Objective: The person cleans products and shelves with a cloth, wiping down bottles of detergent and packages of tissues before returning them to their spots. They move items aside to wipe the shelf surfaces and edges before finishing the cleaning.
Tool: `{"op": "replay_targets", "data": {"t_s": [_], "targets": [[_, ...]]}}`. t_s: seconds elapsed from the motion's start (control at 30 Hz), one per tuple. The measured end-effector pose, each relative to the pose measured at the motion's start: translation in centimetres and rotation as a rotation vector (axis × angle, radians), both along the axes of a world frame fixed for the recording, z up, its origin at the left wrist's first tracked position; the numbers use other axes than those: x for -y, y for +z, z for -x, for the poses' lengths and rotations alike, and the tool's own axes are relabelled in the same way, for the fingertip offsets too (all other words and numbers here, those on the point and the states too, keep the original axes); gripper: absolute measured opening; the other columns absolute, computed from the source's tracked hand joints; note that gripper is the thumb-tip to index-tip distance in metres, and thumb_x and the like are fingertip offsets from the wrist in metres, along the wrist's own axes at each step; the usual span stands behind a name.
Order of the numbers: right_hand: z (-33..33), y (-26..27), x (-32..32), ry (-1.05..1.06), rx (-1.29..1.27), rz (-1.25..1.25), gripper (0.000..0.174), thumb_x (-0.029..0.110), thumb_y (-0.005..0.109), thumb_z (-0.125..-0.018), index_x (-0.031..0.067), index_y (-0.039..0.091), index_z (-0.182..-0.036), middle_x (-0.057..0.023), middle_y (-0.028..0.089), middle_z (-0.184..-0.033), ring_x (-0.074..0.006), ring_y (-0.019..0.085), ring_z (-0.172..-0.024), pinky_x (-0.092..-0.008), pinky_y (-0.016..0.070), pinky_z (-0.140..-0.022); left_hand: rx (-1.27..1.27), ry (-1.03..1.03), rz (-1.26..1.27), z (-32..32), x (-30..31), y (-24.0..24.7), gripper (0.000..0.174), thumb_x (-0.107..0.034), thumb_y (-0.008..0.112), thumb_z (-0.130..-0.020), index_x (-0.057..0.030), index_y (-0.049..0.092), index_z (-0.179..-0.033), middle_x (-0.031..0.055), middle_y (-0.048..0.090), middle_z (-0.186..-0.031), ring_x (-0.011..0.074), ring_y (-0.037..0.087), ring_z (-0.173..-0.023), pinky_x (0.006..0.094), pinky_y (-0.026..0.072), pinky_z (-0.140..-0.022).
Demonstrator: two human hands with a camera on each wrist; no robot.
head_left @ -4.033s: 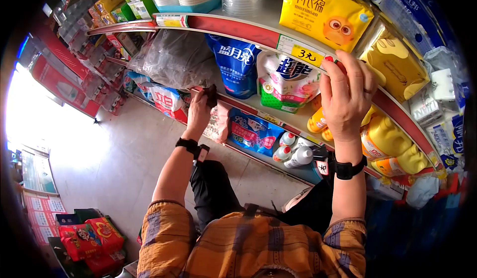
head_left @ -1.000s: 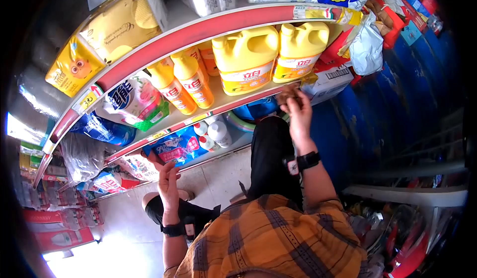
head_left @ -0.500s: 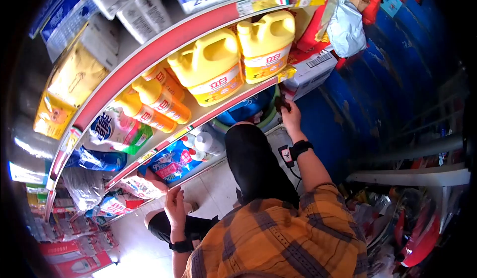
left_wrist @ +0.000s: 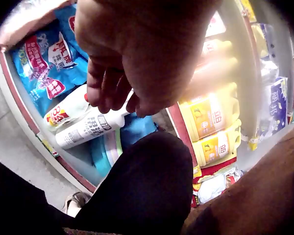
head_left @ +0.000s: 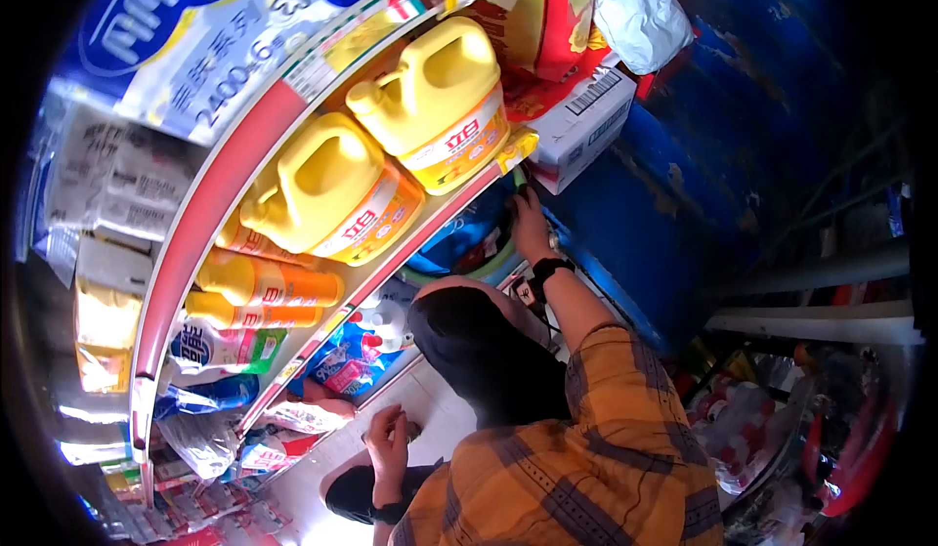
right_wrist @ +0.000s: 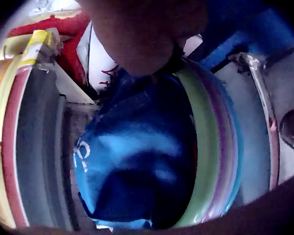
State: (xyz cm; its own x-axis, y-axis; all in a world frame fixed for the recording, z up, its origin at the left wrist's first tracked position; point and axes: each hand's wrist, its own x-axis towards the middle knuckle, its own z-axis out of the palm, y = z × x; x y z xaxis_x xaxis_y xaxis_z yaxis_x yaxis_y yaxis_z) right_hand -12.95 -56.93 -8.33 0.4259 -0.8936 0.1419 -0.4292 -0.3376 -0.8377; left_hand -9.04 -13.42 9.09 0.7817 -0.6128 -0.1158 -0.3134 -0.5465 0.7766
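My right hand [head_left: 531, 226] reaches down to the rim of a stack of plastic basins [head_left: 426, 277] beside the low shelf. Its fingers hold a small dark rag [head_left: 521, 191], mostly hidden behind them. In the right wrist view, the basins [right_wrist: 206, 147] show green, purple and blue rims, and a crumpled blue bag [right_wrist: 137, 142] with white marks lies inside. My left hand [head_left: 388, 441] hangs in front of the bottom shelf with loosely bent fingers and nothing in them. Behind it in the left wrist view are a white bottle [left_wrist: 90, 128] and blue detergent bags [left_wrist: 51, 63].
Yellow detergent jugs [head_left: 435, 106] and orange bottles [head_left: 269, 277] line the middle shelf, whose red edge [head_left: 210, 189] curves past me. A white carton [head_left: 586, 126] stands at the shelf's end, beside a worn blue surface [head_left: 674, 214]. My knee [head_left: 469, 336] is close to the basins.
The rag was in my left hand at first, then in my right. My right hand has gone along the shelf and down to the basin rim. The head view has swung right.
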Motion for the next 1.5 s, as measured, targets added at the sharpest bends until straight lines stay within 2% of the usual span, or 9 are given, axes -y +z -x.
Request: {"op": "replay_targets", "data": {"t_s": [0.23, 0.43, 0.57, 0.7, 0.93, 1.1, 1.23, 1.3, 1.5], "targets": [[-2.6, -0.7, 5.9, 0.0, -0.015, 0.099, 0.034, -0.005, 0.05, -0.082, -0.0016, 0.06, -0.114, -0.0264, 0.047, -0.133, -0.043, 0.047, -0.121, -0.0442, 0.0423, -0.101, -0.012, -0.059, 0.06, 0.3, 2.1, -0.6, 0.018, 0.003, 0.06, -0.086, 0.0005, 0.065, -0.104, 0.0114, 0.066, -0.097, 0.0186, 0.067, -0.087, 0.0277, 0.0535, -0.075], [-4.0, -2.2, 10.1, 0.008, 0.017, -0.164, 0.027, 0.001, 0.052, -0.084, 0.0007, 0.059, -0.111, -0.0287, 0.059, -0.115, -0.0452, 0.053, -0.112, -0.0477, 0.0442, -0.094, -0.017, -0.167, 0.076, -0.2, 7.4, 2.7, 0.018, 0.005, 0.058, -0.086, 0.0009, 0.065, -0.103, 0.0104, 0.065, -0.094, 0.0176, 0.066, -0.086, 0.0268, 0.0514, -0.076], [0.5, -4.1, 4.3, -0.008, 0.136, 0.112, 0.042, 0.001, 0.05, -0.087, 0.0026, 0.05, -0.128, -0.0306, 0.053, -0.125, -0.0458, 0.051, -0.115, -0.0467, 0.0435, -0.096, -0.15, -0.24, 0.177, 0.2, 11.1, 3.0, 0.018, 0.006, 0.06, -0.085, 0.0013, 0.065, -0.102, 0.0092, 0.065, -0.09, 0.0151, 0.064, -0.079, 0.0252, 0.05, -0.072], [5.9, -2.2, -2.5, 0.157, 0.04, 0.016, 0.045, 0.004, 0.049, -0.09, 0.0013, 0.045, -0.135, -0.0251, 0.05, -0.132, -0.0434, 0.051, -0.118, -0.043, 0.0439, -0.098, -0.04, -0.461, 0.138, 0.6, 14.1, 2.9, 0.017, 0.006, 0.061, -0.084, -0.0006, 0.068, -0.098, 0.0068, 0.064, -0.081, 0.0128, 0.063, -0.07, 0.0238, 0.0482, -0.065], [2.0, 2.3, 0.6, 0.132, -0.243, -0.192, 0.055, -0.002, 0.051, -0.087, 0.0028, 0.039, -0.14, -0.0289, 0.036, -0.142, -0.0463, 0.052, -0.114, -0.0452, 0.0483, -0.094, -0.189, -0.363, 0.106, 0.2, 14.3, 1.7, 0.015, 0.005, 0.063, -0.084, -0.001, 0.069, -0.096, 0.005, 0.063, -0.072, 0.0096, 0.061, -0.059, 0.0217, 0.0443, -0.053], [-1.7, 0.7, 6.4, 0.194, -0.24, 0.088, 0.051, -0.006, 0.053, -0.079, -0.0005, 0.047, -0.13, -0.0288, 0.039, -0.139, -0.0457, 0.048, -0.118, -0.0446, 0.042, -0.101, -0.166, -0.357, 0.085, -0.2, 14.6, 1.1, 0.01, 0.004, 0.063, -0.085, 0.0011, 0.069, -0.091, 0.0059, 0.064, -0.07, 0.0096, 0.061, -0.057, 0.0213, 0.0445, -0.052], [-5.3, -3.0, 9.2, 0.15, 0.021, 0.235, 0.042, -0.003, 0.051, -0.085, 0.0023, 0.052, -0.127, -0.0218, 0.051, -0.131, -0.0356, 0.049, -0.122, -0.0408, 0.0403, -0.102, -0.198, -0.368, 0.085, -0.4, 14.6, 1.0, 0.011, 0.005, 0.063, -0.083, 0.0016, 0.069, -0.092, 0.0068, 0.065, -0.069, 0.01, 0.061, -0.055, 0.0217, 0.0453, -0.051], [-7.2, -1.4, 10.4, 0.255, 0.591, -0.343, 0.031, 0.006, 0.056, -0.09, 0.0047, 0.058, -0.12, -0.012, 0.064, -0.114, -0.0215, 0.059, -0.109, -0.0325, 0.043, -0.097, -0.182, -0.41, 0.105, -0.8, 15.3, 1.5, 0.013, 0.007, 0.062, -0.083, 0.0015, 0.069, -0.092, 0.006, 0.065, -0.07, 0.0098, 0.061, -0.054, 0.0214, 0.0462, -0.05], [-8.9, -3.9, 11.5, 0.245, 0.318, -0.084, 0.028, 0.006, 0.056, -0.089, 0.0028, 0.058, -0.118, -0.0099, 0.063, -0.117, -0.0185, 0.058, -0.11, -0.031, 0.0433, -0.097, -0.206, -0.413, 0.105, -0.7, 15.6, 2.0, 0.013, 0.006, 0.063, -0.084, 0.0012, 0.069, -0.094, 0.0056, 0.066, -0.074, 0.0094, 0.063, -0.058, 0.0211, 0.0465, -0.051]]}}
